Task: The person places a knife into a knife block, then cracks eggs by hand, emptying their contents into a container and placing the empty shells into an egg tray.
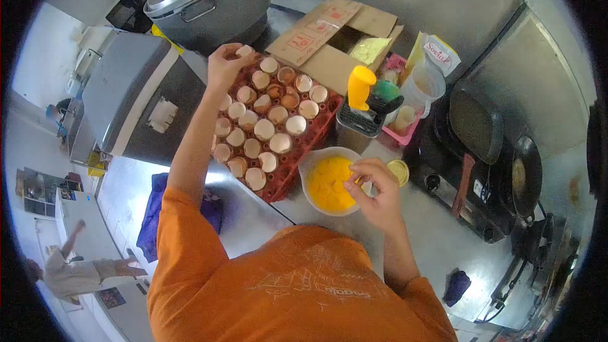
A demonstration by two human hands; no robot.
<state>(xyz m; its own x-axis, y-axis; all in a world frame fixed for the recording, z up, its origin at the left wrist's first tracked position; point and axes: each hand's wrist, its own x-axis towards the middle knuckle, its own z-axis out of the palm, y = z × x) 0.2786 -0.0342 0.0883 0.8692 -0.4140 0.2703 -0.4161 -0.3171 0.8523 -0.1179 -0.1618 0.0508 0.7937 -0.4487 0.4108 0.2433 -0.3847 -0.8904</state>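
Orange shirt foremost, left grip seemingly pinches eggshell.

Shows orange on the shirt, with pale lettering and line drawings; dull red on the egg tray, white and brown on the eggshells, deep yellow on the liquid egg, white on the bowl. Turns tan with red print on the cardboard box, bright yellow on the handle.

Yel. egg in wht bowl nr eggshells.
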